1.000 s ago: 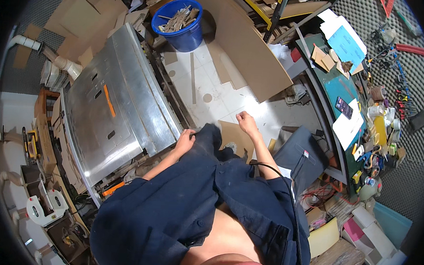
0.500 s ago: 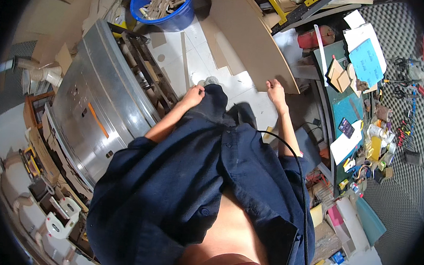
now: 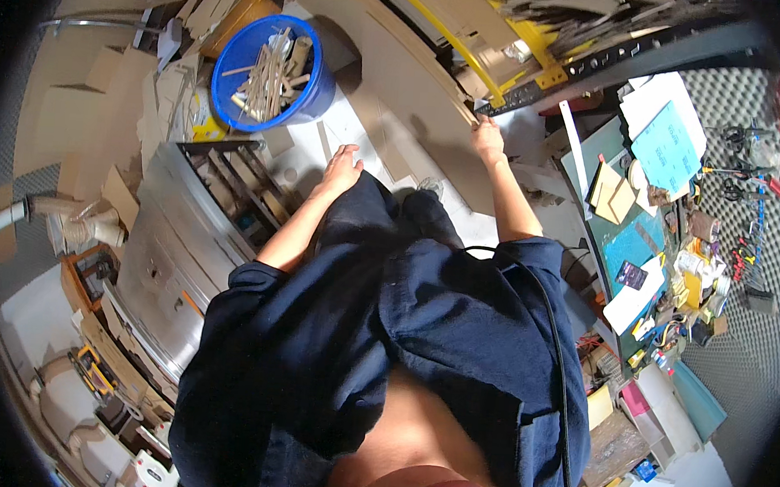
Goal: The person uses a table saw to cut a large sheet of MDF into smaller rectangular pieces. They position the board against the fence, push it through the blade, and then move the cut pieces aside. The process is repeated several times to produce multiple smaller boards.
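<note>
Head view: large brown cardboard sheet leans across white floor, lower edge near right hand. Right hand, further up than half second ago, now grips sheet edge, fingers closed on it. Left hand spread flat on floor, holding nothing, beside blue bucket of wood scraps. Metal cabinet at left.

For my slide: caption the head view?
Right hand grips a cardboard sheet; left hand beside a blue bucket.
</note>
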A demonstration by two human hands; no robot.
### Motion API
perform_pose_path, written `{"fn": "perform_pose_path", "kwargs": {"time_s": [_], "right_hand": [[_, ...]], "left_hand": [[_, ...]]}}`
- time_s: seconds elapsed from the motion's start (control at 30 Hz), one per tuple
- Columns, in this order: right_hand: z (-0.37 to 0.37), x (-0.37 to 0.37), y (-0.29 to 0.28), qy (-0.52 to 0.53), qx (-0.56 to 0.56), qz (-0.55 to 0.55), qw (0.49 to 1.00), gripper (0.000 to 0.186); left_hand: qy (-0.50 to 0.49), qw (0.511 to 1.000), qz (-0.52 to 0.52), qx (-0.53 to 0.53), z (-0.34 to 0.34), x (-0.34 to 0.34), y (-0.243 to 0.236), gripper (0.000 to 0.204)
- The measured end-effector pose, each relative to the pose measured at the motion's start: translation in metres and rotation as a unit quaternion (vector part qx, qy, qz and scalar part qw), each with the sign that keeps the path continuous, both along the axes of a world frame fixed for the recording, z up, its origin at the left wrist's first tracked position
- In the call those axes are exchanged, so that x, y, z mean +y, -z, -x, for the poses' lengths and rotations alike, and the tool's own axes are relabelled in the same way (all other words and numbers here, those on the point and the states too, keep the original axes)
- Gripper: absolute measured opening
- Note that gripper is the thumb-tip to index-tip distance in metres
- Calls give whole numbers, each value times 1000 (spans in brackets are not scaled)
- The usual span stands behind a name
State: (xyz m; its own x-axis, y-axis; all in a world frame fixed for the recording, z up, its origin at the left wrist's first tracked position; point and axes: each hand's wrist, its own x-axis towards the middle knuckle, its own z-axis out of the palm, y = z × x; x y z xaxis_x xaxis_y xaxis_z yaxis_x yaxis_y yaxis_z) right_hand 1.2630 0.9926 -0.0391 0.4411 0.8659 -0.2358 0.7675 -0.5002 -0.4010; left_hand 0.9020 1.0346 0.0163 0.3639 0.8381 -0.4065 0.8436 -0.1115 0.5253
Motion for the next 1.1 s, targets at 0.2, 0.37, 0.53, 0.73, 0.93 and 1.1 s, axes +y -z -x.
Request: {"fn": "perform_pose_path", "kwargs": {"time_s": [0.2,0.37,0.53,0.73,0.93,1.1], "right_hand": [[-14,55,76,-11,-49,65,997,40],[-1,69,129,-5,-51,41,998,34],[31,74,123,50,-72,191,978,52],[63,98,87,153,-5,111,982,40],[89,106,84,90,-30,198,976,39],[89,106,75,52,57,200,977,33]], "left_hand": [[58,994,-82,-34,-81,154,31,54],[81,992,-88,28,-125,293,78,62],[168,969,-180,-25,-133,389,125,67],[317,927,-199,6,-93,388,138,90],[299,938,-176,-8,-63,378,136,76],[355,919,-165,50,-37,383,132,67]]}}
